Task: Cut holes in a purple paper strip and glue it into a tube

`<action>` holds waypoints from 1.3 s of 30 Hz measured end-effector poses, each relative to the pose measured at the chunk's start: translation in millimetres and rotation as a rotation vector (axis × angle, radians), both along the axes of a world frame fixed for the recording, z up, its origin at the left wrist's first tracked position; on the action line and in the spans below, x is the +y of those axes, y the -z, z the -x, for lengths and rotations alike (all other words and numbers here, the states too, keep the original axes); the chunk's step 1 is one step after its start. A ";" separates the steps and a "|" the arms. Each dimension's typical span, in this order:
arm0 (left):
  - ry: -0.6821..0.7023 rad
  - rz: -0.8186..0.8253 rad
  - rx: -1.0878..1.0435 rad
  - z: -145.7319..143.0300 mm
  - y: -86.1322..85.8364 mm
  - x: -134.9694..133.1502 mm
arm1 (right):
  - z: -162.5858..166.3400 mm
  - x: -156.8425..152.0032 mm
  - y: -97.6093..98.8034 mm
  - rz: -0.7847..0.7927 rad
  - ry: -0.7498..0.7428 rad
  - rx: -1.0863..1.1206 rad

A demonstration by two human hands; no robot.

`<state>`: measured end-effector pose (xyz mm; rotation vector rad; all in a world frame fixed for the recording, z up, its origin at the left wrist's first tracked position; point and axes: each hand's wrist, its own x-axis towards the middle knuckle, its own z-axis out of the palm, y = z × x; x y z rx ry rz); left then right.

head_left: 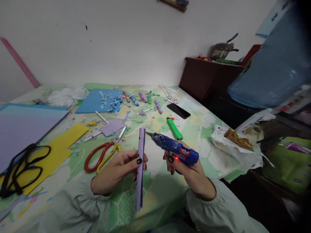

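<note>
My left hand: closed, pinching purple paper strip upright above table, thumb across its face. My right hand: wrapped round blue hot glue gun, red lamp lit, nozzle just beside strip's top edge; contact unclear, possibly touching. No glue bead visible on strip, so gluing seemingly not begun. Small rolled paper pieces lie finished at far edge. Scissors near left hand; green marker beyond gun.

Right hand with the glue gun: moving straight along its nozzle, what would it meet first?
Probably the purple strip in the left hand: the glue gun in the right hand points at its upper end, though depth is unclear.
</note>
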<state>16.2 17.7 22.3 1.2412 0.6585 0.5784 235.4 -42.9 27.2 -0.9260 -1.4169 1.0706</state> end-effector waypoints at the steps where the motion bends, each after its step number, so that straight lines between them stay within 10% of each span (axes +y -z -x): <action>1: -0.002 -0.007 0.004 0.0 -0.4 -0.2 | 0.9 0.0 0.1 0.006 -0.006 -0.005; 15: -0.048 -0.140 0.100 -1.3 -10.0 -2.4 | 4.2 -3.5 -10.2 0.003 0.085 -0.224; 28: -0.043 -0.241 0.120 -0.2 -8.6 -6.5 | 13.4 -17.1 -29.3 -0.552 0.305 -0.825; 39: -0.046 -0.225 0.076 -0.1 -11.4 -9.5 | 17.5 -23.7 -35.1 -0.582 0.341 -0.923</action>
